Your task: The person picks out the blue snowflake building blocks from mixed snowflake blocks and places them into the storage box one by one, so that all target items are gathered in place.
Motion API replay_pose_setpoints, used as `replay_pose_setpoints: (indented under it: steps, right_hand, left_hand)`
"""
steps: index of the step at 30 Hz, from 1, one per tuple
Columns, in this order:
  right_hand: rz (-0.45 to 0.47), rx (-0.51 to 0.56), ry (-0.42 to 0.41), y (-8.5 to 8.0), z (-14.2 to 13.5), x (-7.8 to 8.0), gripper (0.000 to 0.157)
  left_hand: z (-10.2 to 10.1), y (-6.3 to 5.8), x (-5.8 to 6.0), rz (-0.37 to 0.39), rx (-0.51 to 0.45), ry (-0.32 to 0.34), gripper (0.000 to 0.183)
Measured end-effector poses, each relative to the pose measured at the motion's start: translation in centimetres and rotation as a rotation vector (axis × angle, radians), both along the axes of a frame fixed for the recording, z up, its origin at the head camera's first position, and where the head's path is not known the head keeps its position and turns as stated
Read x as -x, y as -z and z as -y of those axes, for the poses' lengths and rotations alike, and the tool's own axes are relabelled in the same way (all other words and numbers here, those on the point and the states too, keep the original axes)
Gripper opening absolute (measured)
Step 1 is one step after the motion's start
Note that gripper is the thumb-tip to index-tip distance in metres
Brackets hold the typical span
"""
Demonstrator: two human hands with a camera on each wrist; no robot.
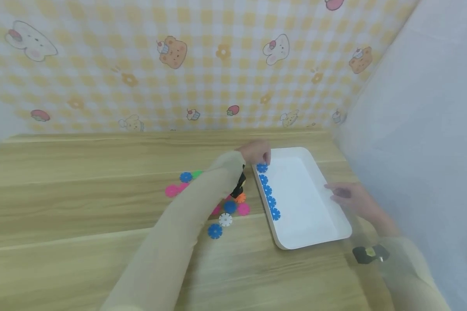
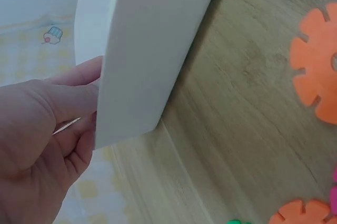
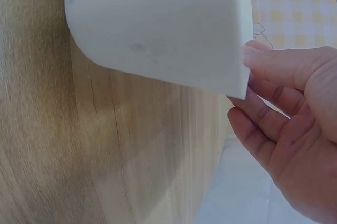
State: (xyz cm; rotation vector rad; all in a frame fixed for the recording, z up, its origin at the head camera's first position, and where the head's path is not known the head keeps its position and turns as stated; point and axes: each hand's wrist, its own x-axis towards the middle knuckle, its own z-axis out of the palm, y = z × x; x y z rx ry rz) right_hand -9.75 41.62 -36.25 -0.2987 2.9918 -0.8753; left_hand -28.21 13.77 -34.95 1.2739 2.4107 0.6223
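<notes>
A white tray [image 1: 299,198] lies on the table, with several blue plastic snowflake discs [image 1: 271,201] in a row along its left inner wall. My left hand [image 1: 255,152] reaches over the tray's far left corner, fingertips pinching the farthest blue disc [image 1: 262,168]. In the left wrist view the tray wall [image 2: 142,61] hides the fingertips of the left hand [image 2: 47,124] and the disc. On the other side, my right hand [image 1: 352,199] grips the tray's right rim. The right wrist view shows the thumb [image 3: 279,63] on the rim and other fingers below it.
Left of the tray lie loose snowflake discs: pink [image 1: 171,191], blue [image 1: 215,231], white [image 1: 225,220], orange [image 1: 240,198] and green [image 1: 196,173]. My left forearm [image 1: 183,220] covers part of the pile. A patterned cloth [image 1: 218,77] hangs behind the table, and a white sheet [image 1: 424,129] at right.
</notes>
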Motion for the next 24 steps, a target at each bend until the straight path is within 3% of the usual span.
replay_pose_setpoints:
  steps: [4, 15, 24]
  right_hand:
    - [0.007, -0.007, 0.014, -0.20, 0.13, -0.04, 0.031]
    - [-0.010, -0.023, 0.007, -0.56, 0.51, -0.19, 0.030]
    - [0.005, -0.027, 0.028, -0.47, 0.51, -0.15, 0.031]
  left_hand:
    - [-0.07, 0.09, -0.26, -0.008, 0.026, -0.021, 0.024]
    - [-0.63, 0.26, -0.77, -0.144, 0.140, 0.007, 0.028]
    - [-0.60, 0.42, -1.08, -0.128, 0.167, -0.027, 0.030]
